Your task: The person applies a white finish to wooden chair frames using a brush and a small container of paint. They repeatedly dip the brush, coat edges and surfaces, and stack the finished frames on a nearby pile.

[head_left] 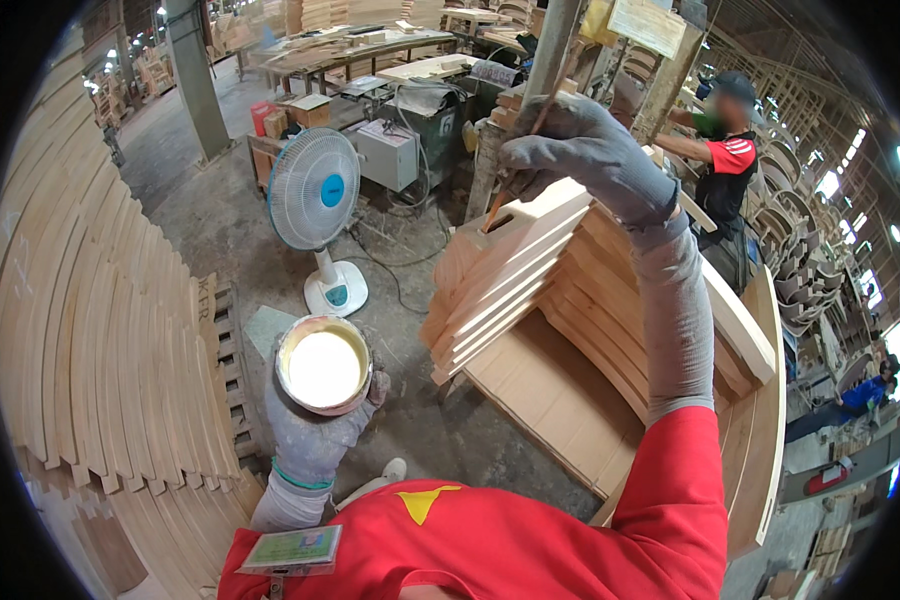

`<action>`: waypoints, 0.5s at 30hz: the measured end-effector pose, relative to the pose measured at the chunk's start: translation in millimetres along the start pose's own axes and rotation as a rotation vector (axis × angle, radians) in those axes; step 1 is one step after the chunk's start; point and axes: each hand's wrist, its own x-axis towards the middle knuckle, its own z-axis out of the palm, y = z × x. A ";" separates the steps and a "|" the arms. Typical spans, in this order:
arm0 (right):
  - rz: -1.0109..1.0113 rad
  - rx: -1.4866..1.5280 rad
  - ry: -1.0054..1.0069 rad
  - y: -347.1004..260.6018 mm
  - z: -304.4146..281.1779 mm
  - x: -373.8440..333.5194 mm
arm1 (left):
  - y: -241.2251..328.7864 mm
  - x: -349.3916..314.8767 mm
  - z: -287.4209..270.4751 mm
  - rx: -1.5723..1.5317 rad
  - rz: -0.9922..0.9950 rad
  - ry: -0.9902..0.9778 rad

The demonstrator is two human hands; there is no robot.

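My left hand (318, 432), in a grey glove, is closed around a round tub (283, 372) filled with a creamy white liquid and smeared at the rim. My right hand (598, 158), also gloved, is raised over the stacked curved wooden pieces (592, 315). Its fingers pinch a thin brown stick (494, 208) that slants downward. The stick's lower end comes near the upper ends of the pieces; whether it touches them I cannot tell. The pieces rest in steps, one beside another, above a flat brown board (555, 400).
A white and blue standing fan (315, 190) stands ahead, its cord on the floor. Tall stacks of wooden slats (100, 290) line the left. A grey metal box (388, 156) and workbenches (360, 45) stand farther back. A co-worker (725, 165) is at the right beyond the pieces.
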 end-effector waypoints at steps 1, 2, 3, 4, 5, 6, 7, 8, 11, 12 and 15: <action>0.021 0.035 0.004 4.8 -6.0 -2.4 | 0.6 -0.9 0.0 -0.117 -0.053 0.003; 0.043 0.069 0.007 9.3 -12.8 -5.2 | 0.6 -2.2 0.4 -0.202 -0.096 0.000; 0.074 0.127 0.021 12.2 -19.4 -8.0 | 0.4 -3.2 1.2 -0.256 -0.124 0.009; 0.045 0.085 0.038 14.1 -26.7 -10.4 | -0.2 -4.0 2.3 -0.311 -0.152 0.020; 0.016 0.042 0.055 15.8 -34.3 -12.8 | -2.4 -5.0 5.7 -0.336 -0.164 0.042; -0.005 0.006 0.076 18.5 -38.4 -16.8 | -4.5 -6.5 7.8 -0.312 -0.174 0.036; 0.003 -0.004 0.089 18.6 -45.2 -22.5 | -6.7 -7.4 10.1 -0.290 -0.183 0.028; -0.053 0.013 0.093 21.1 -50.7 -25.1 | -8.9 -7.4 12.7 -0.225 -0.185 -0.017; -0.135 0.050 0.132 19.6 -49.0 -35.6 | -16.0 -11.4 23.4 -0.280 -0.254 -0.037; -0.140 0.037 0.184 28.2 -46.2 -39.4 | -20.1 -14.8 32.6 -0.161 -0.238 -0.061; -0.024 -0.031 0.412 33.6 -48.4 -67.9 | -38.0 -15.4 50.9 -0.049 -0.348 -0.111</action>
